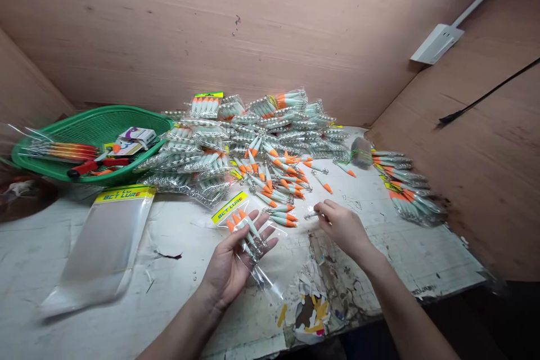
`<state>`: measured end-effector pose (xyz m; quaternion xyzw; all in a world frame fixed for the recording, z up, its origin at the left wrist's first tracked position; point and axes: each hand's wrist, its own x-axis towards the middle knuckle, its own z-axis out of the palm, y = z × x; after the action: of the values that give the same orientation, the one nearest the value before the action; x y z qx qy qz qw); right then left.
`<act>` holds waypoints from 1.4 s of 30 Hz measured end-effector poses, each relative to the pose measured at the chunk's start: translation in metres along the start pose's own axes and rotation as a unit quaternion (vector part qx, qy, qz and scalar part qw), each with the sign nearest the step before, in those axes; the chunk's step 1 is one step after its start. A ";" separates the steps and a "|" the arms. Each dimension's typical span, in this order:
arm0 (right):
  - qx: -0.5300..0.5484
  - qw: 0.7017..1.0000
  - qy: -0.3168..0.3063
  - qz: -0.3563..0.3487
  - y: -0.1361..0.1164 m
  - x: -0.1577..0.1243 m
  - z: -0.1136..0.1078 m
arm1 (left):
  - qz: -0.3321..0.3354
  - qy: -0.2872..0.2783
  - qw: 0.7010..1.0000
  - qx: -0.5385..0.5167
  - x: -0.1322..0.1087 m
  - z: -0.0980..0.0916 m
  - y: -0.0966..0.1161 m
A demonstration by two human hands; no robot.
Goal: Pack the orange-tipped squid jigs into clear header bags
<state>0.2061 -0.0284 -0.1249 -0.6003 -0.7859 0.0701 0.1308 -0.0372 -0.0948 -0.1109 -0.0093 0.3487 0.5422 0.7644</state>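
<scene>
Palm up, my left hand [228, 270] holds a clear plastic bag [270, 278] with a yellow header; its thumb presses on several pale green squid jigs [253, 230] with orange tips. The jigs lie along the fingers, and I cannot tell whether all are inside the bag. My right hand [346, 229] pinches a squid jig [311, 215] by one end; its hook end points left and the fingers cover the rest. Between and beyond the hands lies a pile of loose squid jigs [291, 174].
Filled bags of jigs [278, 124] are heaped at the back. A green basket [101, 115] with red-handled pliers [84, 169] stands left, behind a stack of flat bags [101, 253]. More packed jigs [413, 197] lie right, near a dark cylindrical object [361, 153]. The table's front surface is torn.
</scene>
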 end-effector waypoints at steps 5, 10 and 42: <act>0.050 0.994 0.024 -0.096 0.024 -0.034 0.002 | 0.002 0.008 1.000 0.009 -0.001 0.001 -0.001; 0.055 0.991 0.090 -0.088 0.010 -0.051 0.016 | -0.002 0.008 1.000 0.016 0.000 0.000 -0.004; 0.138 0.939 0.095 -0.300 -0.077 -0.068 -0.021 | -0.031 -0.020 0.999 0.017 -0.001 0.001 -0.008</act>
<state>0.1577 -0.1157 -0.0928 -0.3172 -0.8958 0.0777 0.3014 -0.0307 -0.0985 -0.1125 0.0037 0.3424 0.5124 0.7875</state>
